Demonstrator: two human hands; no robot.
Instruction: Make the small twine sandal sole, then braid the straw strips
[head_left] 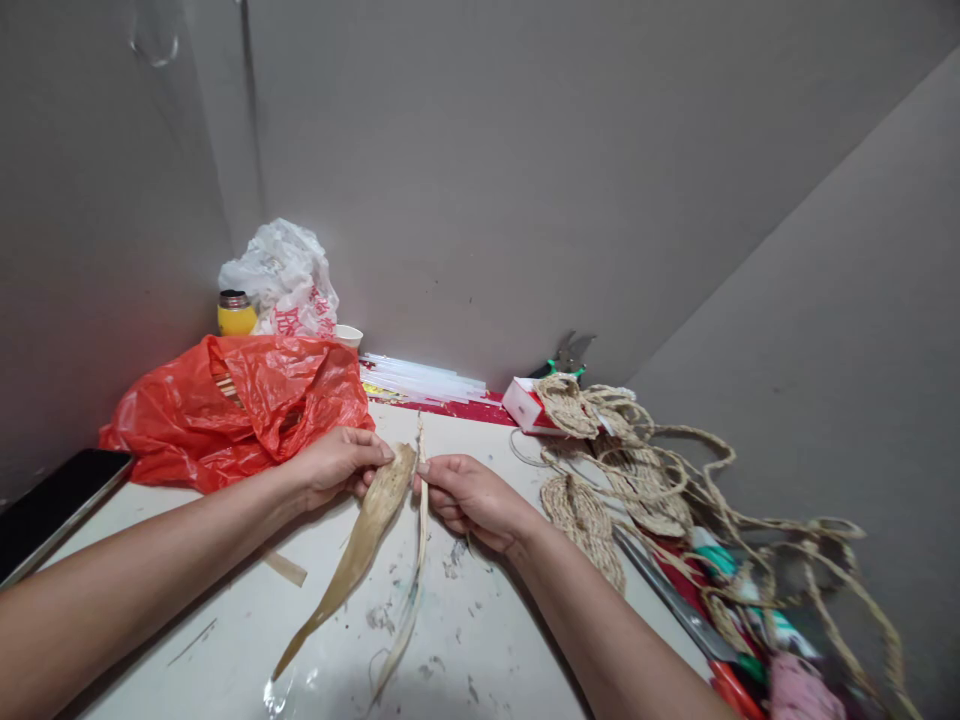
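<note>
My left hand (pixel 339 462) is closed on the top of a wide, tan dried leaf (pixel 358 548) that hangs down toward the near edge of the white table (pixel 225 630). My right hand (pixel 466 497) pinches a thin strip (pixel 421 535) of the same leaf, which runs from above the fingers down to the tabletop. The two pieces lie side by side, split apart, with the hands a few centimetres from each other.
A red plastic bag (pixel 240 405) and a white bag (pixel 289 280) with a yellow jar (pixel 236 315) sit at the back left. A dark phone (pixel 56 500) lies at left. Clear glue sticks (pixel 420 380), pliers (pixel 568 355), woven straw coils and cord (pixel 637 470) crowd the right.
</note>
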